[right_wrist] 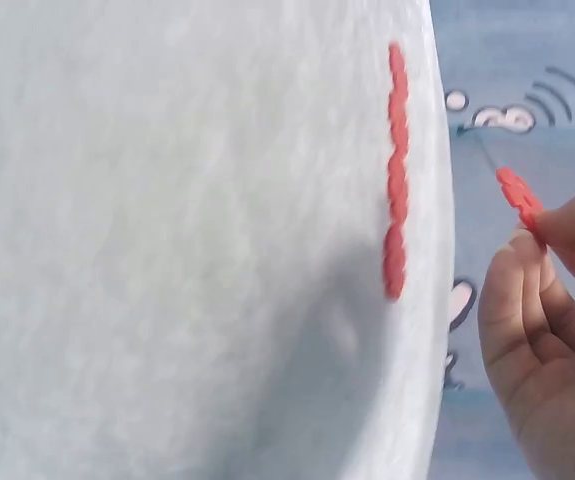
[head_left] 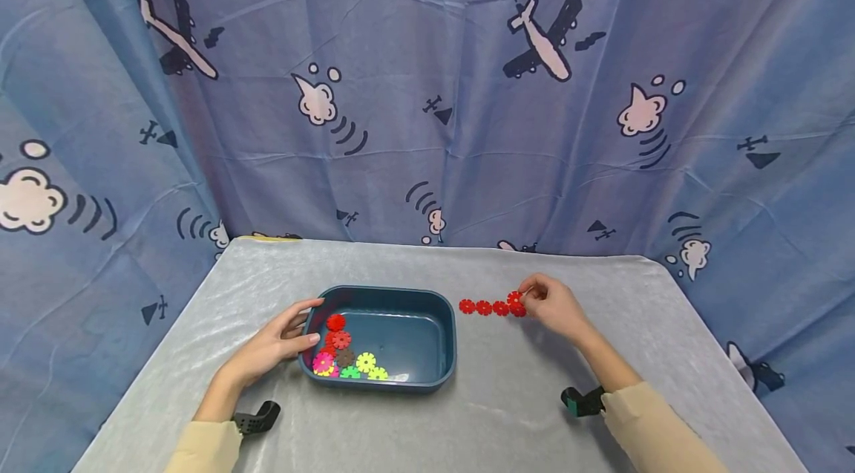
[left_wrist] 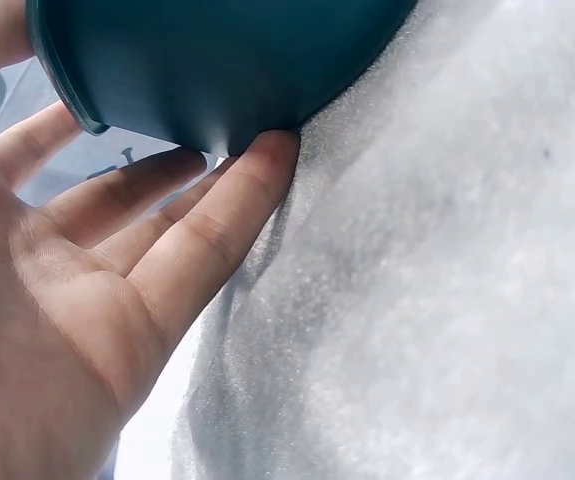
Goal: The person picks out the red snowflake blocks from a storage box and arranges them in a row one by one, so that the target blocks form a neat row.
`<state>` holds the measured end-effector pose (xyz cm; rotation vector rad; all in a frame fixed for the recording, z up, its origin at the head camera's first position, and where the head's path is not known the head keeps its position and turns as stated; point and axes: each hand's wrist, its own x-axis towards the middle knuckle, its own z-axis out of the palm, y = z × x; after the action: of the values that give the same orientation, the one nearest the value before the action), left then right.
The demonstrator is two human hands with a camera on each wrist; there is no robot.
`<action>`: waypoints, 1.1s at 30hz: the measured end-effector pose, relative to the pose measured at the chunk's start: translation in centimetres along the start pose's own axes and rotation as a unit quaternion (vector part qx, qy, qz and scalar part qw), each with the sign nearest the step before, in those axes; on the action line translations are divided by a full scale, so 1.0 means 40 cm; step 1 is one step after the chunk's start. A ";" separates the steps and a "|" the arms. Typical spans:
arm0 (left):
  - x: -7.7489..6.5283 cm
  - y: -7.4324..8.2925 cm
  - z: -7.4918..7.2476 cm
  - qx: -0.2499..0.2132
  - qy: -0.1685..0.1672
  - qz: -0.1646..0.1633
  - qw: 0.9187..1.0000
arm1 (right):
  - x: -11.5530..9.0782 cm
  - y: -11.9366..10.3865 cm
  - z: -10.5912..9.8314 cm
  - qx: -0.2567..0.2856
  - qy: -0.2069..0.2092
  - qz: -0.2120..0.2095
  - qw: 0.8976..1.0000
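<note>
Sleeves (head_left: 203,451) of pale cream cloth enter at the lower left and lower right of the head view, each with a black wrist device (head_left: 257,419) just ahead of the cuff. Left of centre, the left hand (head_left: 275,343) is spread wide, its fingers nearly straight and touching the left end of a dark teal bin (head_left: 404,343); the left wrist view shows fingertips against the outer wall.

Inside the bin, notched discs gather at its left end: a green disc (head_left: 350,372) and yellow-green discs (head_left: 365,362) along the near wall, a pink disc (head_left: 323,362) in the near left corner, a brown disc (head_left: 344,358) beside it, and red discs (head_left: 336,322) farther up.

Right of centre, the right hand (head_left: 551,306) pinches a single red disc (head_left: 514,298) between thumb and finger, narrow, over the right end of a row of four red discs (head_left: 484,307) lying on the grey-white desk (head_left: 514,421).

Behind, a blue curtain (head_left: 401,124) printed with planes (head_left: 544,42) and clouds (head_left: 317,102) fills the upper frame.
</note>
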<state>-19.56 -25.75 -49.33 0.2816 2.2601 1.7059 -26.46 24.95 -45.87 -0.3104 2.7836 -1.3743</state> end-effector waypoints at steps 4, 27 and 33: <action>-0.001 -0.001 0.000 0.000 0.000 0.000 1.000 | 0.002 0.034 -0.011 -0.003 0.012 0.014 1.000; 0.000 -0.003 0.000 -0.001 -0.003 0.003 1.000 | 0.004 0.120 -0.021 -0.053 0.016 0.092 0.994; 0.001 -0.002 0.000 -0.003 -0.006 0.005 1.000 | 0.006 0.120 -0.032 -0.077 0.017 0.083 0.993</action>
<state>-19.60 -25.77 -49.40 0.2994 2.2483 1.7118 -27.63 28.75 -48.83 -0.0561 2.8730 -1.1420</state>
